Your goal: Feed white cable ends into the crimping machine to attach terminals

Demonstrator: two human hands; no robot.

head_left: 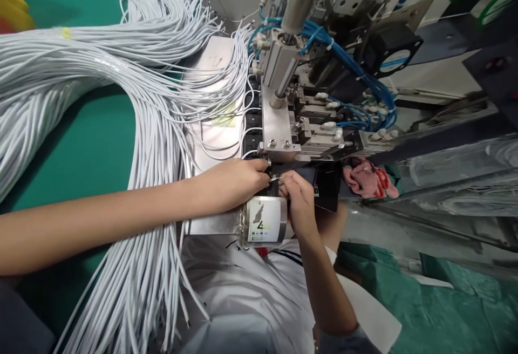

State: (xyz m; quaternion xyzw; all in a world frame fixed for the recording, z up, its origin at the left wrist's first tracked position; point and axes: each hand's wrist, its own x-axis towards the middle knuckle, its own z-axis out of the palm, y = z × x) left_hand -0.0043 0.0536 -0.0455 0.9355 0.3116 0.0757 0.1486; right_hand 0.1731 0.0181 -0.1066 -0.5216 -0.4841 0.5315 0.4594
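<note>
My left hand (pixel 238 181) reaches in from the left, palm down, with thumb and fingers pinched together at the front of the machine (pixel 279 127). Facing it, my right hand (pixel 298 195) is closed in a pinch too. A small pale wire end (pixel 275 179) spans the gap between the fingertips of both hands. The rest of that wire is hidden by my fingers. Just below the hands sits a metal cover with a white label (pixel 265 224). White cables (pixel 218 95) run across the metal plate (pixel 216 54) into black holders (pixel 253 121) beside the machine.
A thick bundle of white cables (pixel 154 111) drapes over the green table (pixel 81 138) and hangs at the front. Blue air hoses (pixel 356 68) loop above the machine. A pink cloth (pixel 360 176) lies to the right. A yellow object (pixel 16 11) stands far left.
</note>
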